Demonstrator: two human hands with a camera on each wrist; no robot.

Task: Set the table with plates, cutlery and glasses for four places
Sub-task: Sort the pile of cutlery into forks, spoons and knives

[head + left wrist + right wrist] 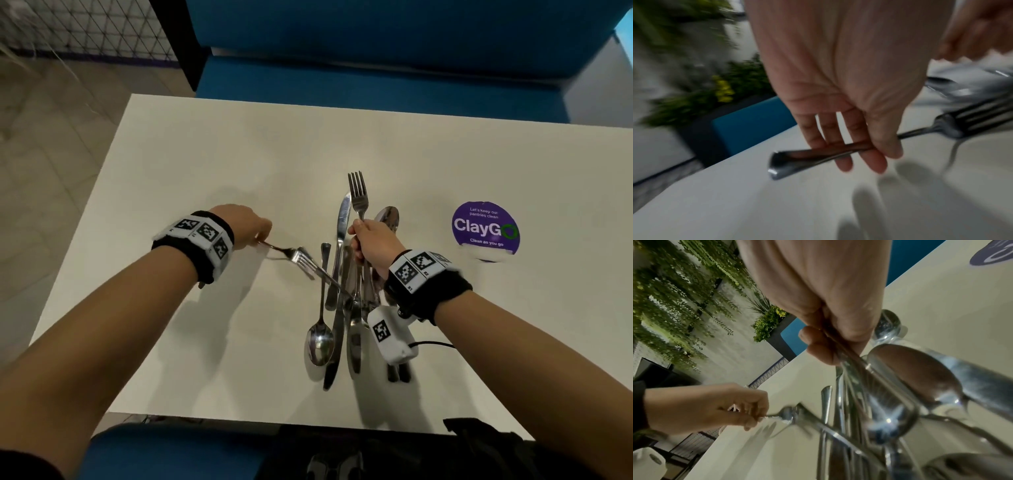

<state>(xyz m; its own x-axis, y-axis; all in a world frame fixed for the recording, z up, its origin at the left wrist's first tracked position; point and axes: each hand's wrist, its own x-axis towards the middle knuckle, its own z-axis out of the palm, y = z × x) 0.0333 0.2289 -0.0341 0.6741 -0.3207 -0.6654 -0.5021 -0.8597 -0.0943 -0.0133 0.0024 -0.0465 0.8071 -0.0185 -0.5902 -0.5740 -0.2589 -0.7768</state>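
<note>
Right now the right hand (pixel 371 248) grips a bundle of cutlery (pixel 346 294) upright above the middle of the white desk (pixel 205 154), forks, knives and spoons fanning out; the left hand (pixel 251 226) pinches the handle of one fork (pixel 294 257), its tines meeting the bundle, just over the desk

Round purple sticker (pixel 485 226) on the white table (pixel 205 164), right side: small line "Let's keep our pantries clean", large "ClayGo" with a green ring for the final O, below it "Clean as you go". Wristband markers: coded squares, characters too small to read.
</note>
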